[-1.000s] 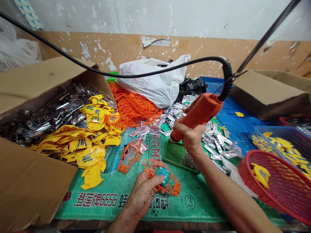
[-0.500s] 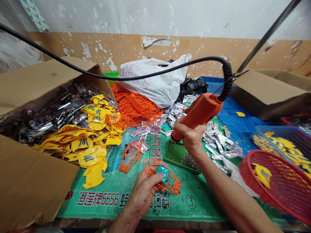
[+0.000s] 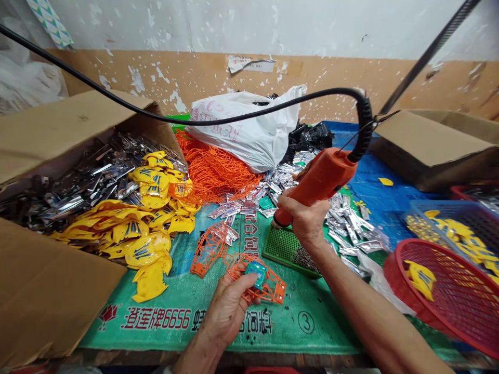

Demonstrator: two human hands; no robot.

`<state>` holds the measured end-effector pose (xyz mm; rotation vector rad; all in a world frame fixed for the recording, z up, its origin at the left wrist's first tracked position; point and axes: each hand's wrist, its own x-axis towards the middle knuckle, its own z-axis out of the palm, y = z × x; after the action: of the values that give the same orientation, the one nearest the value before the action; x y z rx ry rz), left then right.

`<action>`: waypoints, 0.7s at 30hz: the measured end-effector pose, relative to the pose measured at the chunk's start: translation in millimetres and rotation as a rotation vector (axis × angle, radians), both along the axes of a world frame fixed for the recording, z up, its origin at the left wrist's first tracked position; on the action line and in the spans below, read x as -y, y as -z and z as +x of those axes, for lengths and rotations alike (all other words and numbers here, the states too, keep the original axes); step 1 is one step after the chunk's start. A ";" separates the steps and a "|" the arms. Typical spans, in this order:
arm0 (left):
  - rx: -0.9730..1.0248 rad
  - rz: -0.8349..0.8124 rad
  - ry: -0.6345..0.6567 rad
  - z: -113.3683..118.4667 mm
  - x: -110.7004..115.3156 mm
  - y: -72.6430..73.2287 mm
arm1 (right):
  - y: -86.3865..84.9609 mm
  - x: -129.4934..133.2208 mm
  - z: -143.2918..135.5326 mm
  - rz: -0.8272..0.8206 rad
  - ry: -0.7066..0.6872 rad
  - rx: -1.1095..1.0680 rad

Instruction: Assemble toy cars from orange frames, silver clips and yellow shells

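Note:
My left hand (image 3: 232, 301) grips an orange plastic frame (image 3: 276, 286) with a teal part (image 3: 255, 274) on it, the thumb pressing on the teal part. In my right hand (image 3: 310, 221) is an orange electric screwdriver (image 3: 319, 174), its fingers wrapped round the body. The tool slants down to the left, its dark nose over a green tray (image 3: 281, 243) with small screws (image 3: 307, 258) at one end. The bit's tip is too small to make out. Another orange frame (image 3: 210, 248), with a silver piece on it, lies left of my left hand.
Left, a cardboard box (image 3: 58, 280) holds shiny parts, with yellow shells (image 3: 150, 249) beside it. Behind are orange frames (image 3: 222, 171) and a white plastic bag (image 3: 245, 130). Silver parts (image 3: 351, 221) and a red basket (image 3: 448, 270) lie right. A black cable (image 3: 218, 123) arches overhead.
My left hand has shifted slightly left and up with the orange frame and teal part. My right hand and the screwdriver have hardly moved.

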<state>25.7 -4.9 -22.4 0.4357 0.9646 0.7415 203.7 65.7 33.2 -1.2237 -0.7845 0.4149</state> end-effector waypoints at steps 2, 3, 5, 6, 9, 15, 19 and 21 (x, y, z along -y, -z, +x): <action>0.002 0.001 -0.007 -0.3 -0.1 0.1 | 0.5 0.0 0.0 -0.003 0.001 0.001; 0.005 0.004 -0.007 -0.4 -0.1 -0.1 | 0.7 0.0 0.0 -0.003 0.001 0.002; 0.012 0.011 -0.009 -0.2 -0.2 -0.9 | 1.0 0.1 0.1 -0.002 -0.001 0.007; 0.016 0.013 -0.010 0.0 -0.4 -1.3 | 1.2 0.2 0.0 -0.002 -0.003 0.010; 0.018 0.009 -0.011 0.4 -1.1 -1.9 | 1.8 0.7 -1.0 -0.002 -0.006 0.017; 0.015 0.020 0.009 -0.7 -1.7 0.6 | 3.5 -0.2 -0.5 0.002 -0.008 0.008; 0.024 0.036 -0.014 -0.6 -2.5 2.0 | -5.2 2.7 5.3 0.023 0.005 0.000; 0.015 0.039 -0.037 -0.3 -2.8 2.2 | -15.9 9.9 6.3 0.068 -0.011 -0.022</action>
<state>25.5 -2.1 -24.7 0.4462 0.9473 0.7972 210.0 55.8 49.1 -1.1499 -0.7807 0.4072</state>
